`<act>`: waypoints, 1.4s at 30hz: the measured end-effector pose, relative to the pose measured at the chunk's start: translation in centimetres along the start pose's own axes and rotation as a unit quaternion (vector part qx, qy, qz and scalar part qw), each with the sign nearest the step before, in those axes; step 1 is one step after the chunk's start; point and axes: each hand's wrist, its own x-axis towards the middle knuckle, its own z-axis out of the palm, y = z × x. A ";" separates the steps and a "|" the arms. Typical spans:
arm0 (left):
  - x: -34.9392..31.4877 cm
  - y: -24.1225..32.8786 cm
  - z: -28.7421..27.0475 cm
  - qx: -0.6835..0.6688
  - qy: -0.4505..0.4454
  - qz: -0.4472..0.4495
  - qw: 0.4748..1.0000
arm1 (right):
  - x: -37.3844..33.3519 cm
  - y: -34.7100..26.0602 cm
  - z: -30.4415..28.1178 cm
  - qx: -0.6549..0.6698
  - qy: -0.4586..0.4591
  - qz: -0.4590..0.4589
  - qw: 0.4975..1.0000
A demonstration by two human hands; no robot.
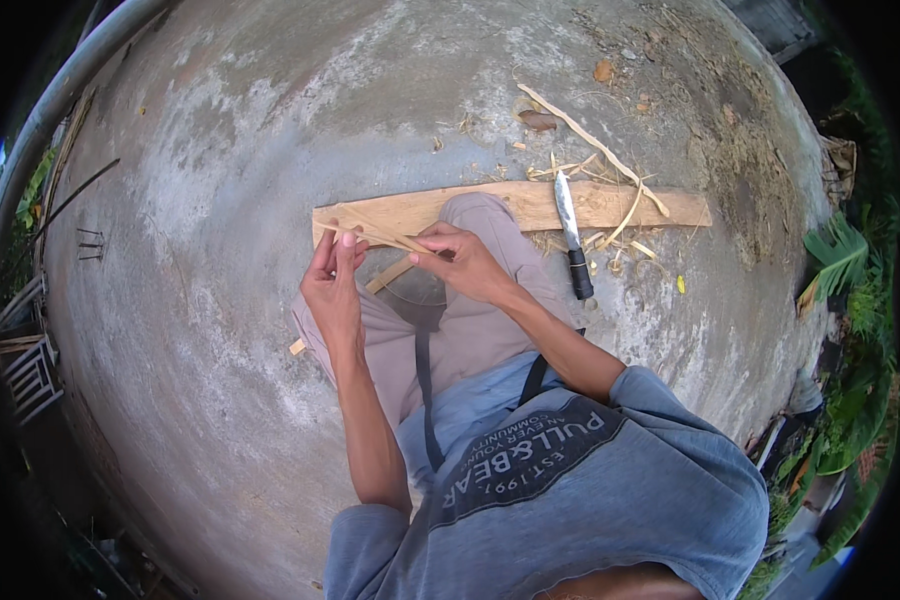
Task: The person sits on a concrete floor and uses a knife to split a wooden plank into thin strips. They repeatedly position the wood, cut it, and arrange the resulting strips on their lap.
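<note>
Between my two hands runs a thin pale wooden strip [387, 236], which looks split into slender lengths toward the left. My left hand [336, 285] is raised over my left knee, its thumb and fingers pinched on the thin end. My right hand [462, 263] grips the strip's thicker end between thumb and fingers, above my lap. Behind them a long wooden board [530, 207] lies across the ground, partly covered by my right knee. A knife [571, 230] with a black handle rests across the board, blade pointing away from me.
Wood shavings [618, 262] and a long peeled stick [600, 145] lie around and on the board. Another flat wooden piece [390, 272] shows below my hands. The ground is stained concrete [220, 150]. Plants [850, 300] line the right edge; a metal pole [70, 85] curves along the left.
</note>
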 end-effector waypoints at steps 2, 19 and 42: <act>0.4 1.6 3.1 -0.056 -0.071 -0.030 0.995 | -0.8 -0.6 -0.7 -0.008 0.014 -0.031 0.999; 4.1 -3.9 18.6 0.093 -0.241 0.074 0.963 | -15.8 26.5 -15.5 -0.434 0.297 0.115 0.843; -0.4 -13.6 21.7 0.220 -0.298 0.066 0.927 | -9.6 8.4 -15.0 0.021 0.281 0.114 0.953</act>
